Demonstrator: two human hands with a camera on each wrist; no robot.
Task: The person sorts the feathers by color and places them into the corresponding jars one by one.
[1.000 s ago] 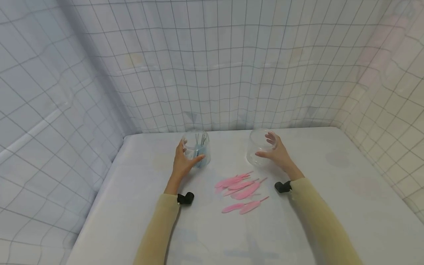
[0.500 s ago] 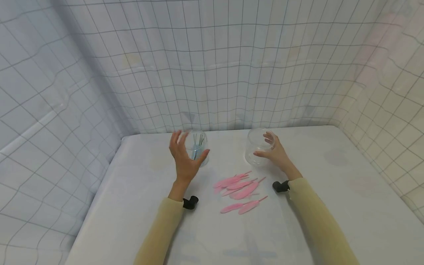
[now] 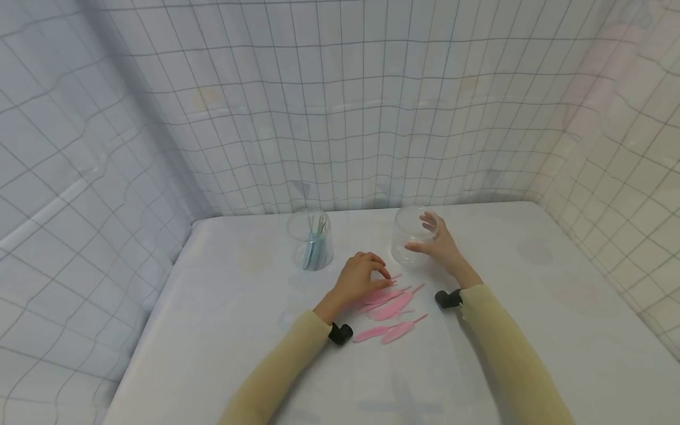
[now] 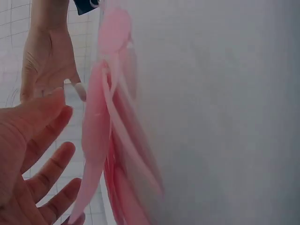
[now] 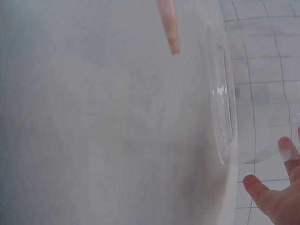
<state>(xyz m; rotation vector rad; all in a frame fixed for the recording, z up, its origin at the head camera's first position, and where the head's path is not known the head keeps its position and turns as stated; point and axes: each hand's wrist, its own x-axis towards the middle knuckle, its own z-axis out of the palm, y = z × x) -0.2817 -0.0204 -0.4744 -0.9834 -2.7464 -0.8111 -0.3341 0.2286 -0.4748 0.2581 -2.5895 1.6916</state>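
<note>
Several pink feathers [image 3: 391,309] with thin stems lie loosely on the table. My left hand [image 3: 361,276] is low over the upper ones, thumb and forefinger close to a stem. In the left wrist view, its fingers [image 4: 51,173] are spread and loosely bent beside the feathers [image 4: 96,117]. My right hand [image 3: 443,245] holds the side of a clear jar [image 3: 406,245], thumb in front and fingers behind. The right wrist view shows that jar [image 5: 222,93] standing on its base, with the right hand [image 5: 276,192] at its wall. Nothing shows inside it.
A second clear jar [image 3: 297,251] stands at the back left with several light blue feathers [image 3: 316,251] upright in it. Grid-patterned cloth [image 3: 340,141] hangs behind and beside the white table [image 3: 212,330].
My left hand has let go of the jar with the blue feathers and moved right and nearer, over the pink feathers. My right hand has stayed at its jar.
</note>
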